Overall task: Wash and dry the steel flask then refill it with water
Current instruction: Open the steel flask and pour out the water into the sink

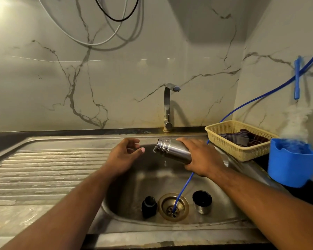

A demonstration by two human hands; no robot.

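we hold the tilted flask over the sink, right hand fingers curled round it, left hand fingers loosely spread, empty

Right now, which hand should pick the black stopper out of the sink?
Left: the left hand is empty and the black stopper lies on its side; the right hand grips the steel flask.

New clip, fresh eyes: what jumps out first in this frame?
First, the steel flask, held on its side over the sink by the right hand, its mouth toward the empty left hand, with a few drops falling. Next, the blue tube running down into the drain, with a black stopper to its left and a steel cup to its right on the sink floor.
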